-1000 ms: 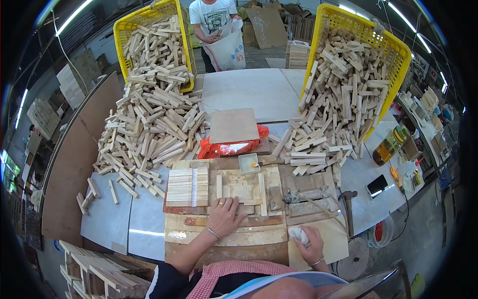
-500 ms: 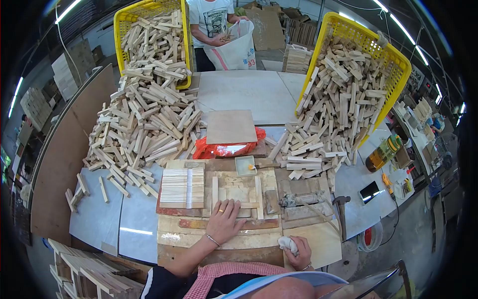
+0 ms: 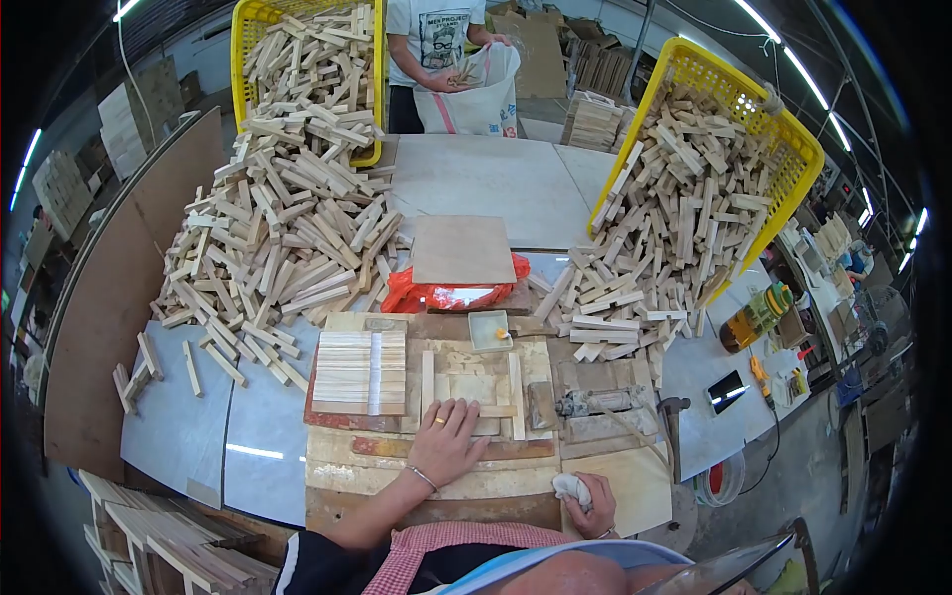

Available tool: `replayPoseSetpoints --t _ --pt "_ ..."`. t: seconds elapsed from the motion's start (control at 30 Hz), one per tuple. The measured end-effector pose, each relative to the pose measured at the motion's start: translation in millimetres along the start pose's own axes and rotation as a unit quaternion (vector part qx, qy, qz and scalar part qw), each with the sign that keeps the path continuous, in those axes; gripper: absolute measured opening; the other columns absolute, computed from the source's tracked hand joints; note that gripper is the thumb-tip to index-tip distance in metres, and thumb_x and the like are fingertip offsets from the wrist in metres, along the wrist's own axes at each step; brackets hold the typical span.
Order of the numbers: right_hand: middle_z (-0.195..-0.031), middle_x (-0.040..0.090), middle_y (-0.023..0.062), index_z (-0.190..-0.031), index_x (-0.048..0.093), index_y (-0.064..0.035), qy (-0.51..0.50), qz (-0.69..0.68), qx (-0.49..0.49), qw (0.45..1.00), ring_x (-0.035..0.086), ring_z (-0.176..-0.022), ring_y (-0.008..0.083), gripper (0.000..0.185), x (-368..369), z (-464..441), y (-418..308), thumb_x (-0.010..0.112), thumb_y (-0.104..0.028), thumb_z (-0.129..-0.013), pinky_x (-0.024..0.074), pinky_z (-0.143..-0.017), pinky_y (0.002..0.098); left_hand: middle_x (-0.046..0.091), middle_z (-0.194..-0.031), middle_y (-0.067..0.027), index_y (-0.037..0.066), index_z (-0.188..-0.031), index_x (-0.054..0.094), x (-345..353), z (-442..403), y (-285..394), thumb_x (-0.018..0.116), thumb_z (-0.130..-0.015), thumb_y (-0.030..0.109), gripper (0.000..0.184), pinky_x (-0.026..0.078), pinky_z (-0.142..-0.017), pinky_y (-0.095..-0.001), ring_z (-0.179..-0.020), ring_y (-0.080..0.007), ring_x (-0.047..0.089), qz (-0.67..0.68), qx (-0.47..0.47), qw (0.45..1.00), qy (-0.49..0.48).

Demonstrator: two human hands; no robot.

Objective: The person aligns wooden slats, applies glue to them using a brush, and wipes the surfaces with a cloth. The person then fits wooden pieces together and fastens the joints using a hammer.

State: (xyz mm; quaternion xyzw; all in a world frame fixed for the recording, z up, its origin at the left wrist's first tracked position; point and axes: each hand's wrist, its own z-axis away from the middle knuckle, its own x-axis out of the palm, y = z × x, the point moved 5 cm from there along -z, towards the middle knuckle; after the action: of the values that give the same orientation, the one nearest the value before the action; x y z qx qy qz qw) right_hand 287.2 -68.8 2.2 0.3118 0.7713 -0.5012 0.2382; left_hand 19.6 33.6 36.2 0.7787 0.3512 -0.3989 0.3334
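My left hand [image 3: 447, 441] lies on the wooden work board [image 3: 397, 478], fingers spread over the near end of an upright wood strip [image 3: 427, 380] and a crosswise strip [image 3: 496, 411]. Another upright strip [image 3: 517, 397] stands at the right end of the crosswise one. My right hand [image 3: 593, 504], near the board's lower right, is closed on a white cloth [image 3: 571, 488]. Left of the strips is a block of thin slats laid side by side [image 3: 342, 372]. A small square dish [image 3: 489, 331] with an orange-tipped item sits above them.
Loose wood pieces [image 3: 288, 228] spill from a yellow basket [image 3: 378, 79] at left and another [image 3: 808, 159] at right. A flat panel [image 3: 463, 250] rests on red plastic. A metal clamp [image 3: 600, 401], hammer [image 3: 673, 405], bottle [image 3: 756, 317] and phone [image 3: 727, 392] lie rightward. A person [image 3: 431, 50] holds a sack.
The view has shifted and tilted slightly. My left hand stays on the strips and my right hand keeps the cloth. The person across the table handles pieces at the sack.
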Motion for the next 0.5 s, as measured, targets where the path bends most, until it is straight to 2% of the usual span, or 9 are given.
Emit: replayPoseSetpoints --t 0.5 --pt "-0.097 0.06 0.0191 -0.108 0.059 0.0001 -0.005 0.011 0.0 1.0 0.06 -0.086 0.034 0.041 -1.4 -2.4 -3.9 0.071 -0.014 -0.071 0.0514 -0.073 0.0387 0.054 -0.114 -0.019 -0.003 -0.121 0.052 0.8 0.1 -0.7 0.059 -0.085 0.035 0.053 0.035 -0.099 -0.0453 -0.108 -0.0329 0.049 0.001 0.0 1.0 0.002"
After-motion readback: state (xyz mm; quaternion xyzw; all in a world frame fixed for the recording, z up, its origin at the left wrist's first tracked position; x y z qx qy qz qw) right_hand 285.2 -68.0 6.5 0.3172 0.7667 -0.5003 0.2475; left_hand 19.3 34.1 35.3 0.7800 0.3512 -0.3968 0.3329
